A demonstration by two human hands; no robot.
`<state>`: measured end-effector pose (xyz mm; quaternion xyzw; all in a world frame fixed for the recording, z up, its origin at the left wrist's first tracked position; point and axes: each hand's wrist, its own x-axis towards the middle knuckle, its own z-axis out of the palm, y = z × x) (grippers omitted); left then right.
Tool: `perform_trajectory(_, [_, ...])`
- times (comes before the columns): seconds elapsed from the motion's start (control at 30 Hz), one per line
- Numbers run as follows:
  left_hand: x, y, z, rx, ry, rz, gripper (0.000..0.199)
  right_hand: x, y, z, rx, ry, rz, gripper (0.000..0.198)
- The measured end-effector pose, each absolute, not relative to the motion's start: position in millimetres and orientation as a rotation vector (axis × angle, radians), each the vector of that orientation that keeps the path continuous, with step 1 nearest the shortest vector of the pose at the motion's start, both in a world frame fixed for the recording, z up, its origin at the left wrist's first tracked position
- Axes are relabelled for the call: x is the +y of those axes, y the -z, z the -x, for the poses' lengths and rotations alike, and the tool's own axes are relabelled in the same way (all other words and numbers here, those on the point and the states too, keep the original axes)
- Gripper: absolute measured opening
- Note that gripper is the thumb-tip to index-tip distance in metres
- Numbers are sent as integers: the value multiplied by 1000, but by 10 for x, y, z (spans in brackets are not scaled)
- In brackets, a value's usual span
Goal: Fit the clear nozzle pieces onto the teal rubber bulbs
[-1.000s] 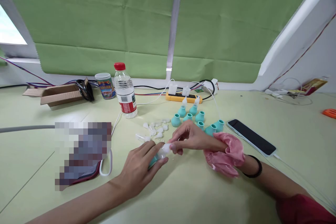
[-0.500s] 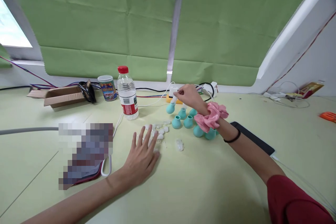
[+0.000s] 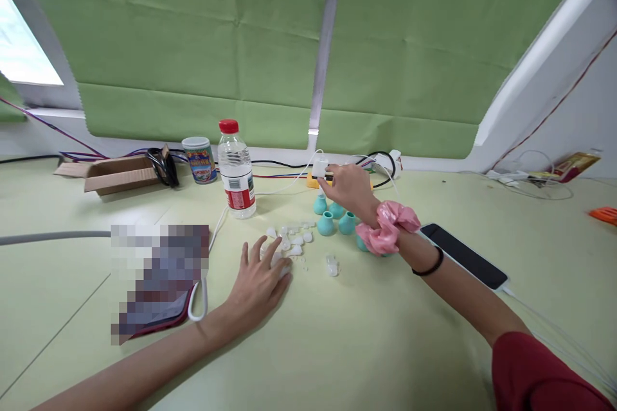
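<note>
Two hands work over the pale green table [image 3: 366, 347]. Nearest, the left hand [image 3: 258, 282] lies flat, fingers spread, fingertips on the small clear plastic caps [image 3: 294, 241]. Farther off, the right hand [image 3: 349, 189], a pink scrunchie [image 3: 388, 231] on its wrist, hovers loosely curled over the teal bulbs [image 3: 332, 218], whether pinching one I cannot tell. Beyond stand a water bottle [image 3: 236, 170] and a yellow power strip [image 3: 312, 181].

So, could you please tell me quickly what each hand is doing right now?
Left hand: open, fingers spread over the small clear pieces.
Right hand: over the teal bulbs; grip cannot be told.
</note>
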<state>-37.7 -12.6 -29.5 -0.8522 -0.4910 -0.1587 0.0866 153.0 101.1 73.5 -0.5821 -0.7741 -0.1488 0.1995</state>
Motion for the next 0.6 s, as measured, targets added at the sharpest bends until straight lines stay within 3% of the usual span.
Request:
perform_trajectory(0.17, [-95,241,387,-1425,469,2437,22,507,-534,-1481,-2746,5,1012,25])
perform_trajectory(0.23, [-83,205,392,-1429,461,2395,21,380,-389,-1467,-2921,-14,856,28])
perform_trajectory(0.33, [-71,154,396,-1444,399,2343,21,332,-201,-1462,-3029,68,843,31])
perform_trajectory(0.5, [-44,174,400,-1424,400,2387,22,442,-97,-1478,-3030,11,816,16])
perform_trajectory(0.6, [-17,221,406,-1377,462,2444,36,479,-125,-1489,-3006,-89,773,10])
